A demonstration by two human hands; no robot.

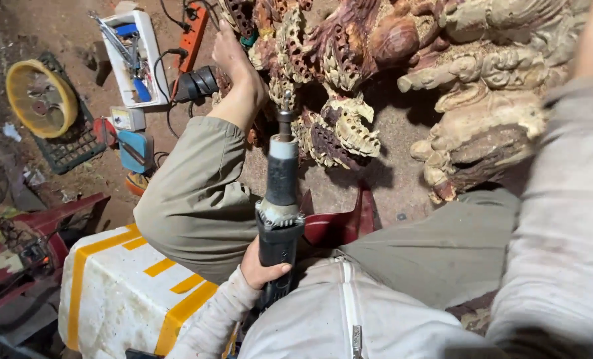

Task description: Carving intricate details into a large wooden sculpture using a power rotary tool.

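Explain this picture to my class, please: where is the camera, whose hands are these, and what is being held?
The one picture comes from a camera worn on a person's head, looking down at their lap. The left hand grips a dark power carving tool, its tip against a large carved wooden piece with leaf-like shapes. The right hand is out of view; only its pale sleeve shows. A bare foot rests against the wood. On the dirt floor lie a white tray of tools, a yellow bowl and an orange power strip. A white box with yellow stripes stands beside the leg.
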